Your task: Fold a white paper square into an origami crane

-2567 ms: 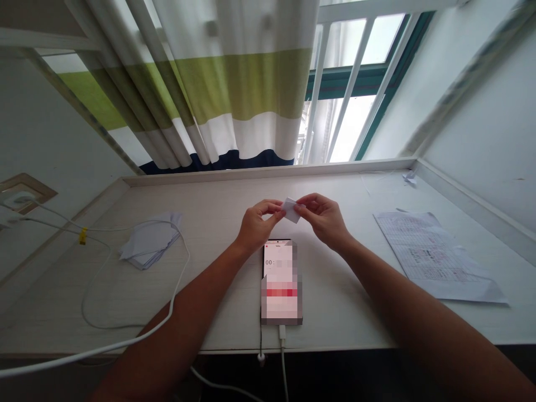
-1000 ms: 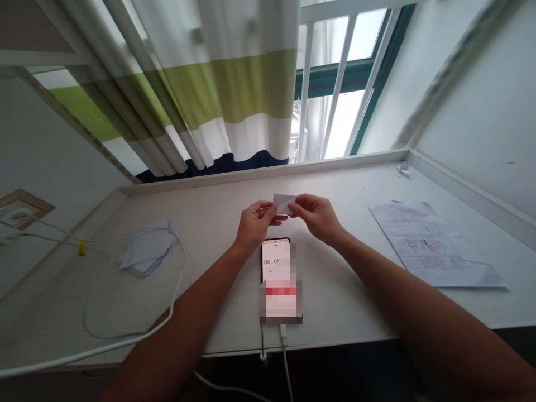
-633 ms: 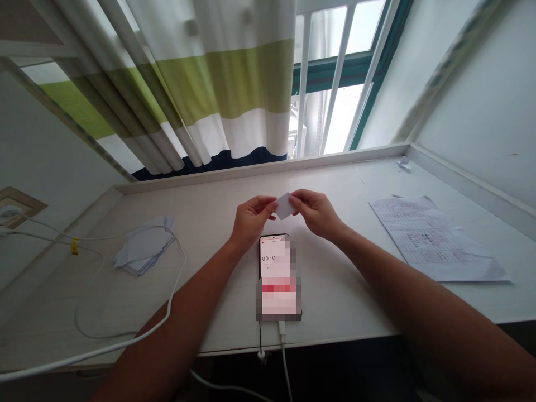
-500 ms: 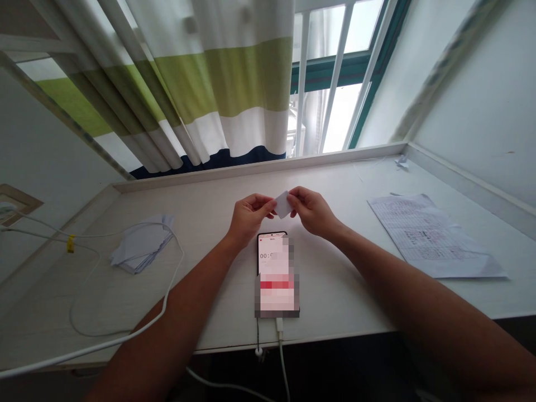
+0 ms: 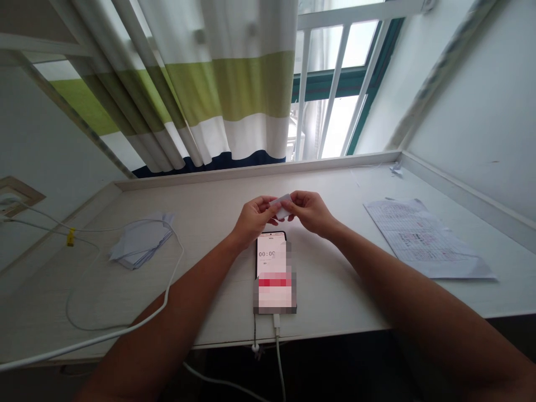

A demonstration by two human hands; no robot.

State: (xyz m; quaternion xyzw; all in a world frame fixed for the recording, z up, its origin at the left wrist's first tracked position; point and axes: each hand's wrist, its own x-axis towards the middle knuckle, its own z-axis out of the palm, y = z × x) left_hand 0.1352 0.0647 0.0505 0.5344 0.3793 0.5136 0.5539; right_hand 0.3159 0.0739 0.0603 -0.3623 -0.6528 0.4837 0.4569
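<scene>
A small piece of white folded paper (image 5: 286, 200) is held up between my two hands, just beyond the phone. My left hand (image 5: 254, 216) pinches its left side, the thumb lying across the front. My right hand (image 5: 310, 211) grips the right side with thumb and fingers closed, and the two thumbs nearly meet on the paper. Below them on the desk lies a phone (image 5: 274, 265) showing a timer-like screen, partly blurred out. A white charging cable (image 5: 277, 335) runs from its lower end over the desk edge.
On the left of the white desk (image 5: 335, 307) rests a stack of white paper pieces (image 5: 140, 240), crossed by a white cord (image 5: 178, 234). Written sheets (image 5: 427, 240) lie at the right. A paper scrap (image 5: 396, 169) sits in the far right corner. Behind hangs a curtain (image 5: 234, 84).
My thumbs have come closer together on the paper, which now shows flatter and more covered by the fingers. The view has shifted slightly.
</scene>
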